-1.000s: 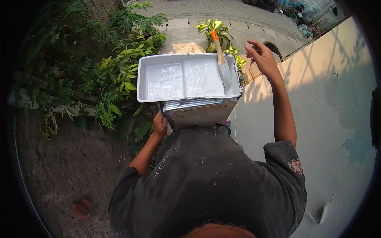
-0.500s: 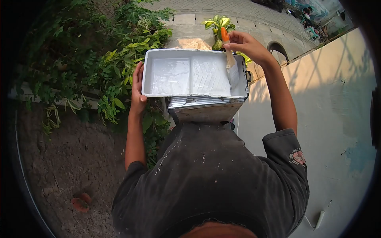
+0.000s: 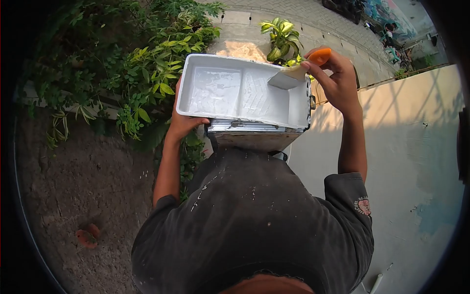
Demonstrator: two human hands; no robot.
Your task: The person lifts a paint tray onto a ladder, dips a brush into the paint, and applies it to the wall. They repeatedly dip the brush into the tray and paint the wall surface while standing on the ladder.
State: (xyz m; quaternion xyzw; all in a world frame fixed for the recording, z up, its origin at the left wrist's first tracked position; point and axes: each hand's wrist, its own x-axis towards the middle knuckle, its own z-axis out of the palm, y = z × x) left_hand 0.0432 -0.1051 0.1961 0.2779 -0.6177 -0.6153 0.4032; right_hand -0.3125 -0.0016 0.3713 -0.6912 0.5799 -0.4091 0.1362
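A white paint tray [image 3: 264,117] with wet white paint in it rests on top of a metal-edged stand [image 3: 254,139] in front of my body. My left hand [image 3: 185,115] grips the tray's left end, the thumb at its lower edge and the other fingers hidden under it. In my right hand [image 3: 335,78] is a tool with an orange handle [image 3: 319,56], pinched between thumb and fingers. Its pale flat head [image 3: 289,77] hangs over the right part of the tray, tilted. Whether it touches the tray I cannot tell.
Green plants [image 3: 152,73] stand at the left, and a leafy plant [image 3: 281,36] is just behind the tray. A pale wall [image 3: 391,147] runs along the right. Paving lies beyond, with a person [image 3: 390,28] far off at the upper right.
My right hand has turned the tool from upright to slanted and moved right and slightly down. My left hand has shifted under the tray's lower left side.
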